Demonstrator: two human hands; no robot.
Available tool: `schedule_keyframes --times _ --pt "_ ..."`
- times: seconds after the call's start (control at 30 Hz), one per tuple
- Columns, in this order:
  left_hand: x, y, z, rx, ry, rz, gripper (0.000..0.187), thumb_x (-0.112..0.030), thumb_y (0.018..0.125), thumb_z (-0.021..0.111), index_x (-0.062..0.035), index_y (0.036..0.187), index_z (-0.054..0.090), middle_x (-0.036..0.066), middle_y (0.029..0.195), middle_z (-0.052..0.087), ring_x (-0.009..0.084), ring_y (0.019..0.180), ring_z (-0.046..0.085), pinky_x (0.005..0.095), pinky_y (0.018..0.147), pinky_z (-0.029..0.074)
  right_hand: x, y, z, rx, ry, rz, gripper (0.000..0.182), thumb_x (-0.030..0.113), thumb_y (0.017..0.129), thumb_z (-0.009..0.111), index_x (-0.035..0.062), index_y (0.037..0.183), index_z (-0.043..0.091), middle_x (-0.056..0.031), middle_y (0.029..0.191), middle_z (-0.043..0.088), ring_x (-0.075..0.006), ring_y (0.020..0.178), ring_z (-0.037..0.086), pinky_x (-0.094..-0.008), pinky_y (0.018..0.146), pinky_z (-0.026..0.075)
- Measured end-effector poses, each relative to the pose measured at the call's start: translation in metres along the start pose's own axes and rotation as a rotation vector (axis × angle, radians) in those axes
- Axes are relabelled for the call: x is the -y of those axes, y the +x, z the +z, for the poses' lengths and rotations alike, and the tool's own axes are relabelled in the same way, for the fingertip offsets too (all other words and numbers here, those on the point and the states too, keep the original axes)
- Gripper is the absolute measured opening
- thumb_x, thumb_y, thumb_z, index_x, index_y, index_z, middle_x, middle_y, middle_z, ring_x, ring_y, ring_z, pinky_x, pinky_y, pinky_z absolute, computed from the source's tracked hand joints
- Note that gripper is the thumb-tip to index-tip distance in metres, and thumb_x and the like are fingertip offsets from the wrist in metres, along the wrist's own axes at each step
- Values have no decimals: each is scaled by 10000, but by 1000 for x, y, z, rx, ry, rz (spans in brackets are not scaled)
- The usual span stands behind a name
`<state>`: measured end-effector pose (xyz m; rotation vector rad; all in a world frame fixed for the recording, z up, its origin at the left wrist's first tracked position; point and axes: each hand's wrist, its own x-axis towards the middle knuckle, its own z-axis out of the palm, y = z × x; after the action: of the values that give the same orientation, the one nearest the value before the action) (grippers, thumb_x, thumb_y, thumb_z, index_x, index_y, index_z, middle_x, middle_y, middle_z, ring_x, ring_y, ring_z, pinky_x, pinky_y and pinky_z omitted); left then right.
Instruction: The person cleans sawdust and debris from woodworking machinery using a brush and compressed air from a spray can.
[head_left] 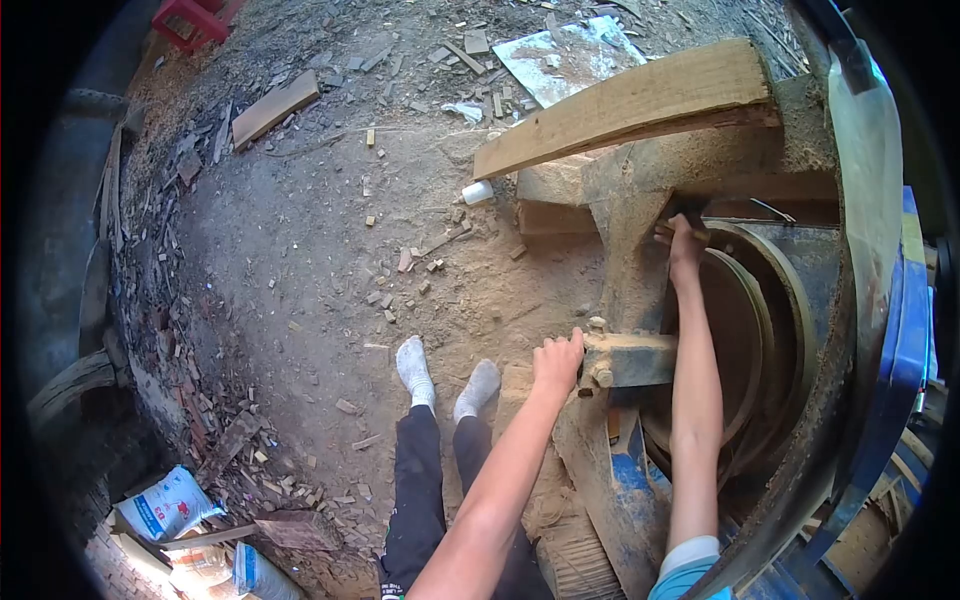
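Note:
My left hand [558,362] is closed against the end of a dusty metal bar [632,358] that sticks out from a machine, next to a bolt [598,325]. My right hand [685,242] reaches past the bar to the upper side of a large round wheel [722,340]. Its fingers are curled in shadow, and what they hold is hard to make out. Sawdust coats the machine frame [630,215] around the wheel. Beyond my right hand, a thick curved wooden plank [630,105] lies across the frame.
A white bottle [477,192] lies on the dusty ground by the plank. Wood offcuts, a loose board [275,108] and a white sheet [568,58] are scattered ahead. Bags [168,505] sit at lower left, a red stool [195,20] at upper left. A blue panel [890,340] edges the right.

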<state>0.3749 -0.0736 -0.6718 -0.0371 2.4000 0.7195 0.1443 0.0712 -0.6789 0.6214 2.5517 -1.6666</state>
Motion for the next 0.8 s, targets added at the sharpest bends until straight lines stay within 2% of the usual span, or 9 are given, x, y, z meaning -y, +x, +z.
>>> schedule_keyframes --times 0.07,0.2,0.27,0.4,0.57,0.67,0.7,0.73,0.8 --pt "2 2 4 3 12 2 604 -26 661 657 -61 1187 363 128 890 610 311 851 605 382 651 521 59 -18 -16 229 -345 229 160 176 724 535 17 742 545 -65 704 581 -137 621 593 -252 412 424" --pt "0 0 -3 33 8 4 555 -43 696 632 -70 1191 381 125 889 616 299 850 606 371 650 517 4 -38 -21 -117 -76 -51 191 184 743 537 38 621 509 -85 647 573 -153 522 559 -255 464 432" --pt "-1 0 -9 75 49 -4 499 -79 760 589 -93 1227 412 109 889 627 263 855 609 345 646 510 -27 -60 -16 -198 -680 -787 201 193 791 519 27 679 502 -76 665 574 -151 492 544 -258 485 437" --pt "2 1 -2 46 59 12 522 -82 755 598 -88 1237 398 110 899 627 267 860 611 354 658 517 39 -108 -25 -30 261 188 246 186 836 527 4 676 477 -163 652 541 -307 686 528 -403 622 394" --pt "1 1 -6 34 -20 27 565 0 676 630 -44 1177 373 155 897 610 326 852 607 384 682 522 -12 -106 -34 -20 -600 -607 274 210 879 520 25 678 497 -133 647 540 -230 570 499 -347 526 382" --pt "2 -7 -4 67 -19 24 590 -3 685 617 -43 1218 366 159 911 610 326 867 603 389 695 519 27 -127 -27 -29 17 -3 263 186 867 521 18 666 489 -155 629 509 -312 687 480 -418 614 365" --pt "2 -6 -6 72 -22 26 603 -7 688 616 -44 1233 361 159 916 610 325 873 602 392 698 518 -1 -121 -27 -324 -343 -363 297 220 860 538 17 651 479 -140 648 517 -291 653 475 -398 598 368" --pt "1 -2 -10 67 -23 27 616 -11 691 614 -45 1249 357 160 921 610 325 879 601 394 700 517 -17 -125 -22 -441 -635 -285 321 227 857 545 10 635 466 -122 651 515 -269 641 467 -359 591 373" --pt "2 -1 -10 69 -12 33 646 -15 691 613 -53 1277 342 161 927 610 326 882 598 394 698 518 -24 -153 -7 -233 -552 -400 314 252 859 545 11 665 487 -122 673 511 -244 644 479 -341 590 380"
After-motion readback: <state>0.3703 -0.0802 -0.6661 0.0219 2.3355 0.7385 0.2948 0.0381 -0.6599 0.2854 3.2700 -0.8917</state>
